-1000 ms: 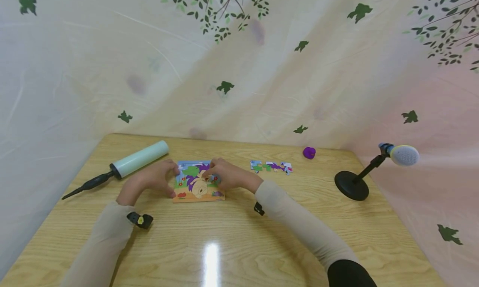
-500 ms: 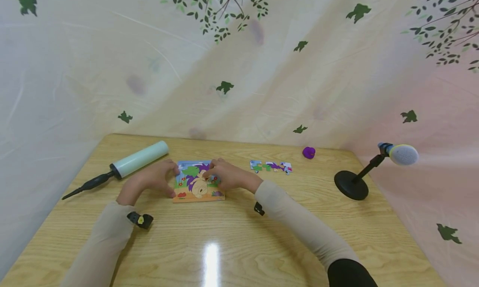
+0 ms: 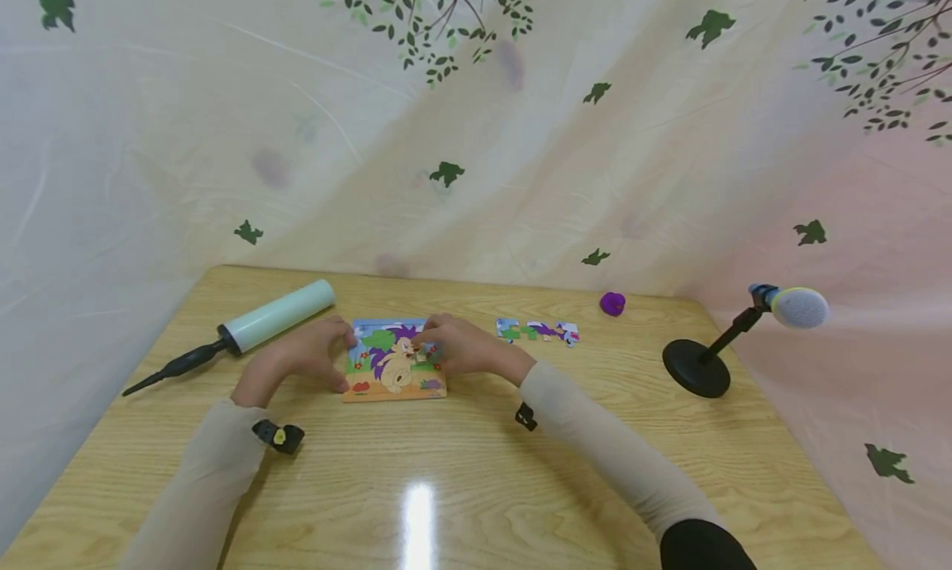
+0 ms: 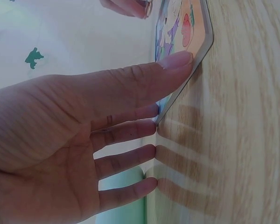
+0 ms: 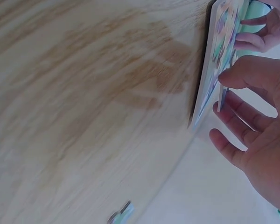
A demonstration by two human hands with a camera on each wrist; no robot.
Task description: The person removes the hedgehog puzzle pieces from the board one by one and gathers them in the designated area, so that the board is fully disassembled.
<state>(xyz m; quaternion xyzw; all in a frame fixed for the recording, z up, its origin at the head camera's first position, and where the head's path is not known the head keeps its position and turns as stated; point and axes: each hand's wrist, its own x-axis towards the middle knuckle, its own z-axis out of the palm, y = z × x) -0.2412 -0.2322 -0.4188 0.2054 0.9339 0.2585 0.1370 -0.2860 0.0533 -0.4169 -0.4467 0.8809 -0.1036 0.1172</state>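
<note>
One bare left hand (image 3: 316, 353) is resting, in the head view, against the left side of a colourful rectangular jigsaw board (image 3: 397, 384) showing a purple-spined hedgehog, which is lying left of centre on the pale wooden bench (image 3: 357, 487). From the right, the bare right hand (image 3: 468, 347) is reaching over the board. A pale-green cylinder with a black handle (image 3: 278, 315) is lying at left; loose cut jigsaw pieces (image 3: 546, 331) are sitting right of centre, below a small purple object (image 3: 613, 304).

In the left wrist view, the left thumb is touching the board's edge at upper right, while the fingers are spreading apart below.

In the right wrist view, the right thumb and fingertips are pinching a small, thin, flat jigsaw piece (image 5: 222, 97) beside the board, at upper right.
</note>
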